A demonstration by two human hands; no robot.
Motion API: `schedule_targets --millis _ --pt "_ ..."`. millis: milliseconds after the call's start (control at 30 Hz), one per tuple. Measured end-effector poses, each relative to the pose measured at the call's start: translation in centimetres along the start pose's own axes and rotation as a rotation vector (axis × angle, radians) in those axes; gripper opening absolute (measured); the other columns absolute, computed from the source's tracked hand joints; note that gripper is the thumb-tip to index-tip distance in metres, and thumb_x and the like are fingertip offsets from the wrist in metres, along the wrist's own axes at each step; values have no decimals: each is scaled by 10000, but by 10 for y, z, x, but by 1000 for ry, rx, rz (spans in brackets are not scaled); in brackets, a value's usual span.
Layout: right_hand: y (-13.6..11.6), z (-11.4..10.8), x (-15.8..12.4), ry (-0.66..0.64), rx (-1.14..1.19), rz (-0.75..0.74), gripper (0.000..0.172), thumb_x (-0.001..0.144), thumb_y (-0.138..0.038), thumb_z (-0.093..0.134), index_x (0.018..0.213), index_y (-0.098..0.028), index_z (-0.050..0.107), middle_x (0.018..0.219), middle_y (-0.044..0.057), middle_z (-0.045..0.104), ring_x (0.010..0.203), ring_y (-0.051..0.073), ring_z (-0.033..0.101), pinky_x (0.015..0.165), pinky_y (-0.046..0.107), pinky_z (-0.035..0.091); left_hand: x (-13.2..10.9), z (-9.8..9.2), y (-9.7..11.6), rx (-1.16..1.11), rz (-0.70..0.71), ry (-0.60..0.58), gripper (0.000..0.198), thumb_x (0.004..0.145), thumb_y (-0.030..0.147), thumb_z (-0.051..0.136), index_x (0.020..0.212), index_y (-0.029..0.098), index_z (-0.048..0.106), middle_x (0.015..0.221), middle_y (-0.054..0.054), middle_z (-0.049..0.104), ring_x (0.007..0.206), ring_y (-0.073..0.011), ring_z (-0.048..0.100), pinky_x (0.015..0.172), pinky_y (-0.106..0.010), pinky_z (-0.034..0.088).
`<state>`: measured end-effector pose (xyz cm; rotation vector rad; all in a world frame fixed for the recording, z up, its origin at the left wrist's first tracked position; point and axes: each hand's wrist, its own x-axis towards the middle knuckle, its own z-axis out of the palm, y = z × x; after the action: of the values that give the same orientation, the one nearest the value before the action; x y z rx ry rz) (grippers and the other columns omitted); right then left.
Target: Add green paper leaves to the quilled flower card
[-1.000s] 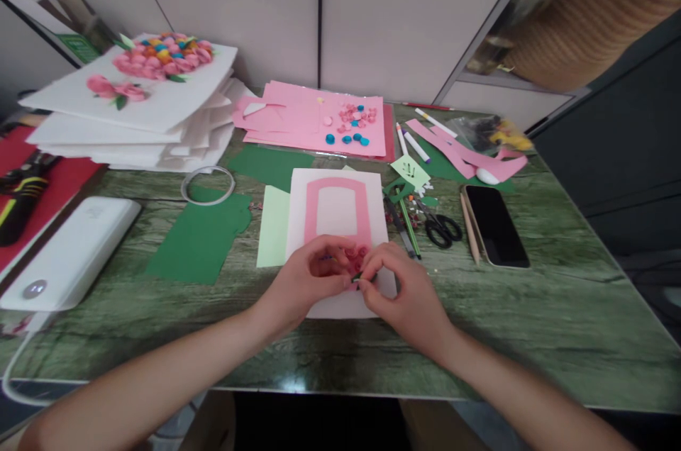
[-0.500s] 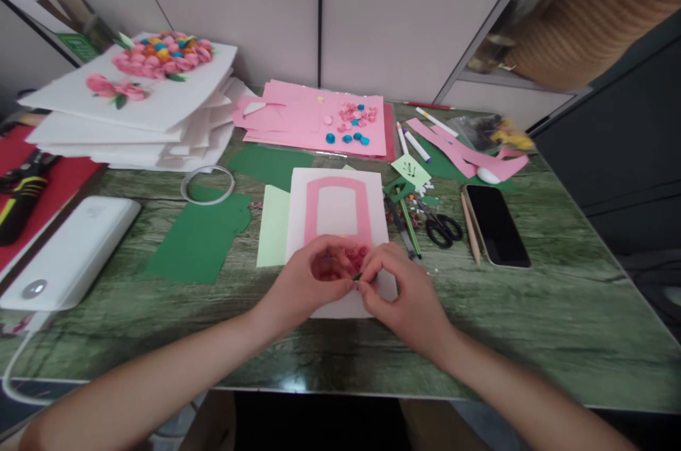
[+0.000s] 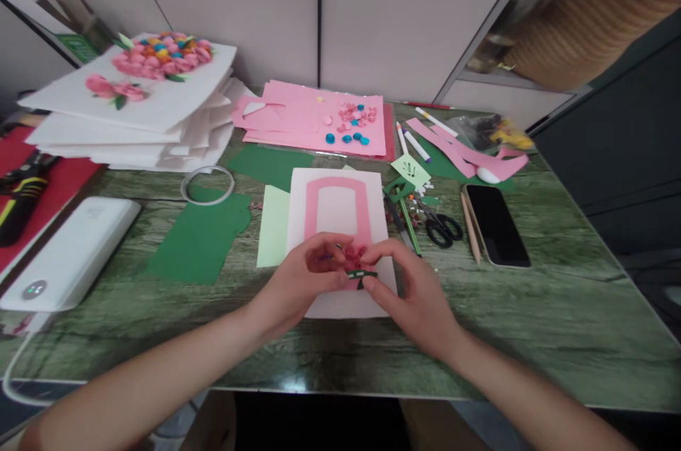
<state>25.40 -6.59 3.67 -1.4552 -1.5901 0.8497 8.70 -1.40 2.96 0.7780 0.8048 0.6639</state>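
Over the lower half of a white card (image 3: 296,213), my left hand (image 3: 308,274) and my right hand (image 3: 415,288) meet, fingertips closed on a small dark green paper leaf (image 3: 362,274). Pale little pieces show along the leaf's face. Just behind it, rolled pink paper flowers (image 3: 352,252) sit between my hands, partly hidden by the fingers. A pink paper frame (image 3: 338,184) with a basket-handle shape lies on the card's upper half. My fingers cover much of the card's lower part.
Scissors (image 3: 441,230), a craft knife (image 3: 401,227), a phone (image 3: 497,224) and a wooden stick (image 3: 471,230) lie rightward. Green paper (image 3: 199,245), a tape roll (image 3: 207,185) and a power bank (image 3: 72,252) are leftward. Behind are pink sheets (image 3: 287,118) with loose paper rolls.
My fingertips have parted slightly and the green leaf between them has turned, so more of it and its pale pieces show. The card has stayed in place.
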Motion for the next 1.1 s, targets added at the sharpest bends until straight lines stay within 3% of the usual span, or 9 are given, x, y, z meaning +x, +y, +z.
schedule_targets --millis 167,600,833,1100 --pt "7 1 1 3 170 78 172 747 -102 564 868 -223 556 798 0 606 787 164 577 707 309 467 1 0 1 -35 -28 7 411 570 70 742 951 199 658 778 23 539 796 -132 550 791 -308 428" --pt "5 5 1 -8 174 79 185 729 -73 551 842 -219 561 786 -7 582 730 143 559 648 279 452 1 -2 -7 87 73 -31 406 631 73 723 999 197 603 773 39 529 728 -101 552 714 -269 439" --pt "3 2 2 -55 247 73 172 736 -115 582 870 -222 561 831 0 593 787 153 558 704 297 456 0 -1 -5 91 119 -24 474 654 34 687 1051 229 515 735 74 486 608 -41 487 619 -198 414" --pt "4 5 1 -66 343 88 203 710 -90 589 854 -231 561 815 -14 581 793 143 550 716 285 438 -2 0 -3 75 95 -68 431 657 23 676 993 215 487 720 75 475 658 -48 472 635 -185 388"
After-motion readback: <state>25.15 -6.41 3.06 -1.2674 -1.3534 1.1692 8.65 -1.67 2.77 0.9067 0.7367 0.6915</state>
